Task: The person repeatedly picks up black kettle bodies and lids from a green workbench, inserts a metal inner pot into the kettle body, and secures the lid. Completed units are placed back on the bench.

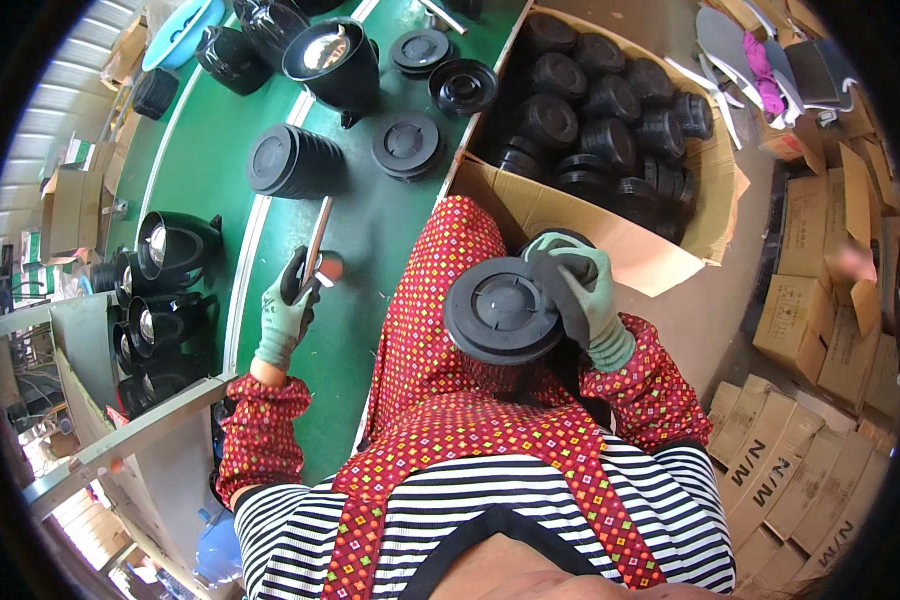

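Observation:
My left hand (288, 312), in a grey-green glove with dark fingertips, is closed round a thin brownish rod (316, 238) above the green bench. A blurred red-and-white piece (329, 268) shows beside those fingers; whether it belongs to the rod I cannot tell. My right hand (585, 290), gloved alike, grips the right edge of a round black plastic cap (502, 308) in front of my apron. The cap's ribbed disc face is turned up. A ribbed stack of black caps (295, 162) lies on the bench beyond my left hand, beside another flat cap (408, 146).
An open cardboard box (570, 212) full of black caps stands at the far right. Several black lamp-like housings (175, 245) line the left side; a larger one (345, 85) is at the back. A metal rail (130, 440) runs at near left, cartons (800, 320) at right.

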`<state>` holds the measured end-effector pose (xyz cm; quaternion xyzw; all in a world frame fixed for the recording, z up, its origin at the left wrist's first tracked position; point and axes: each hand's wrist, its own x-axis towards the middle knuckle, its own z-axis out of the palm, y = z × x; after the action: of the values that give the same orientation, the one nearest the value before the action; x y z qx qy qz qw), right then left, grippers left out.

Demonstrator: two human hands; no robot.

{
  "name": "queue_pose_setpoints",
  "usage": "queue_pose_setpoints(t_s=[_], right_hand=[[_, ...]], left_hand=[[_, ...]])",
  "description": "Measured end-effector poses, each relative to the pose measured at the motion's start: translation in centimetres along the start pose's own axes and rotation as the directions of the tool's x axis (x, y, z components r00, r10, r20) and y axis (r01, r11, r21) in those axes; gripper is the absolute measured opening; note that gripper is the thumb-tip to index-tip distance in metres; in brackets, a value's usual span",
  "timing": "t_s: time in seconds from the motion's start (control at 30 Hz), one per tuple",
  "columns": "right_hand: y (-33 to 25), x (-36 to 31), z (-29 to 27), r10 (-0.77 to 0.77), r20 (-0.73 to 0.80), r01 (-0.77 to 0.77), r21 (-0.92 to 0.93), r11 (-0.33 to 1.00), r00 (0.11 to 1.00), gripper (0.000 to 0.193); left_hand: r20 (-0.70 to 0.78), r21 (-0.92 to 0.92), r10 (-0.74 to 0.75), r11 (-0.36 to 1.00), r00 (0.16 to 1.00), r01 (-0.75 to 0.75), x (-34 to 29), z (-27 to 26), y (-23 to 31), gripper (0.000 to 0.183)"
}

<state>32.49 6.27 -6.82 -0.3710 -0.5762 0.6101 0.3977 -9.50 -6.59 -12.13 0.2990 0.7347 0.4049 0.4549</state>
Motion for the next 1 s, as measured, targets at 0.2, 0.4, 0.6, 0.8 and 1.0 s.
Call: queue_pose_setpoints(t_s=[0.2, 0.4, 0.6, 0.8, 1.0], right_hand=[[0.6, 3.4, 1.0, -0.092, 0.136, 0.111, -0.136, 0.984, 0.986, 0.024], [-0.2, 6.0, -0.4, 0.025, 0.243, 0.037, -0.25, 0.968, 0.97, 0.02], [3.1, 6.4, -1.7, 0.136, 0.07, -0.113, -0.262, 0.959, 0.988, 0.018], [-3.6, 7.5, -3.4, -0.533, 0.258, 0.56, -0.624, 0.545, 0.806, 0.031], [0.3, 14.1, -2.7, -0.303, 0.584, 0.567, -0.343, 0.749, 0.753, 0.036]], left_hand=[[0.188, -0.093, -0.037, 0.994, 0.982, 0.055, -4.0, 6.4, 13.8, 0.065], [0.403, 0.024, 0.041, 0.998, 0.914, -0.056, -2.6, 12.2, 18.2, 0.062], [0.475, -0.037, 0.04, 0.999, 0.879, -0.025, -0.8, 16.1, 18.3, 0.056], [0.553, 0.146, 0.084, 0.97, 0.829, -0.196, -1.8, 14.7, 20.4, 0.059], [0.664, 0.112, 0.056, 0.978, 0.746, -0.174, -2.5, 14.4, 23.8, 0.057]])
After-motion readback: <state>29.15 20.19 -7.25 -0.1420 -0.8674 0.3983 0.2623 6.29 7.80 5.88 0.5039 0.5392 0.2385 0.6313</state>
